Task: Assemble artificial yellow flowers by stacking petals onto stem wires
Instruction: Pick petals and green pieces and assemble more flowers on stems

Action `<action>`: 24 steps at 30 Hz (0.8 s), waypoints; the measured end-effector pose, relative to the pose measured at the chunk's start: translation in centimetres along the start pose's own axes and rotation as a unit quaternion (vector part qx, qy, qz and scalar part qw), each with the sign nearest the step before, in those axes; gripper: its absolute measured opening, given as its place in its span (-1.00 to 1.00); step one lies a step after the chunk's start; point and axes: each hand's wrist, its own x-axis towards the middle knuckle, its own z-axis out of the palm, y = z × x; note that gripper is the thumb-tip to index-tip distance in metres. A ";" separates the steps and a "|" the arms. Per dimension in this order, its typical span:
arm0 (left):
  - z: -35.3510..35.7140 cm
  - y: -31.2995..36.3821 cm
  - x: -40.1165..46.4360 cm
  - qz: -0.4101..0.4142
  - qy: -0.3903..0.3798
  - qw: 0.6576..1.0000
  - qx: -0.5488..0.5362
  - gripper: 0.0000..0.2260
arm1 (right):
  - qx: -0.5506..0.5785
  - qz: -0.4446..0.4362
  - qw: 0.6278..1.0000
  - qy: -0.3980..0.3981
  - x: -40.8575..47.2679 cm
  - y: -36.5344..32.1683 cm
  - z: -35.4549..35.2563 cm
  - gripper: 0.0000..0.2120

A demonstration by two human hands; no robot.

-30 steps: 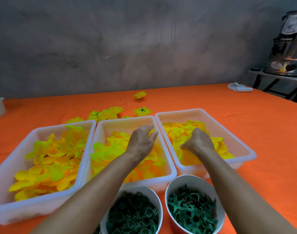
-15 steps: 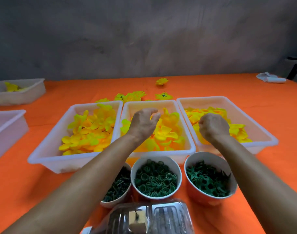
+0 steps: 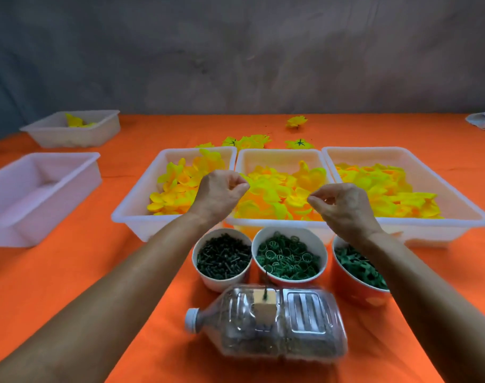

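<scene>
Three white trays of yellow petals stand side by side: a left tray [image 3: 137,203], a middle tray [image 3: 280,157] and a right tray [image 3: 456,194]. My left hand [image 3: 222,194] hovers over the gap between the left and middle trays, fingers curled, nothing seen in it. Over the middle tray's right front, my right hand [image 3: 343,205] has thumb and fingertips drawn together, and no petal shows in it. In front stand cups of dark stem pins [image 3: 223,258], green rings [image 3: 288,255] and green star calyxes [image 3: 357,268]. A thin wire [image 3: 264,283] sticks up from a lying clear bottle [image 3: 269,324].
Finished yellow flowers [image 3: 246,140] lie on the orange cloth behind the trays, one more flower [image 3: 296,121] farther back. An empty white tray [image 3: 39,194] and a second tray [image 3: 72,128] with a few petals sit at the left. A white cloth [image 3: 481,121] lies far right.
Both hands have lifted out of the middle and right trays and drawn back toward me. The view has tilted down and left, bringing the cups, bottle and left trays into sight.
</scene>
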 end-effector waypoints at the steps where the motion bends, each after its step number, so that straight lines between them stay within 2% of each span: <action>1: -0.6 -0.2 -0.5 0.002 0.003 1.000 -0.005 -0.88 | 0.013 -0.001 1.000 -0.005 -0.3 -0.5 0.0 -0.87; 9: -4.0 -2.6 -5.2 0.003 0.001 0.999 0.037 -0.95 | 0.110 0.003 0.993 -0.046 -2.6 -3.2 1.0 -0.91; 15: -3.2 -3.5 -8.0 0.017 -0.074 0.990 0.118 -0.87 | 0.175 -0.008 0.979 -0.106 -3.8 -5.1 1.7 -0.92; 20: -1.3 -3.4 -7.9 0.045 -0.158 0.960 0.227 -0.71 | 0.245 0.025 0.961 -0.125 -4.4 -5.8 2.1 -0.88; 24: 0.1 -3.1 -7.1 0.063 -0.182 0.953 0.235 -0.73 | 0.252 0.038 0.958 -0.128 -4.6 -5.9 2.6 -0.87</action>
